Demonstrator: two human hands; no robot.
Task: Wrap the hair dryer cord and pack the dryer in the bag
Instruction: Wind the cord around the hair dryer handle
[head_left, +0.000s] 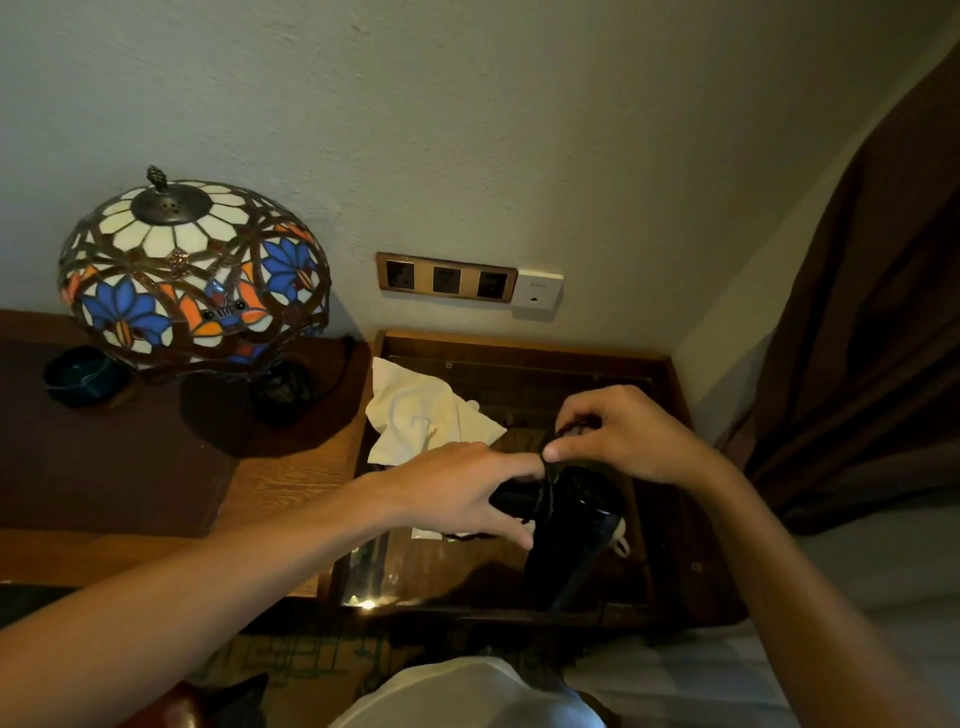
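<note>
Over the glass-topped surface (457, 566), the left hand (457, 493) is gripping the hair dryer (566, 525) while the right hand (623, 431) is pinching the cord (545, 486); wrapping appears unfinished, and the bag (426, 415) is lying nearby, unpacked.

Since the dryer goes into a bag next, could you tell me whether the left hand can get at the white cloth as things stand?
Probably yes: the white cloth lies uncovered just beyond the left hand.
</note>
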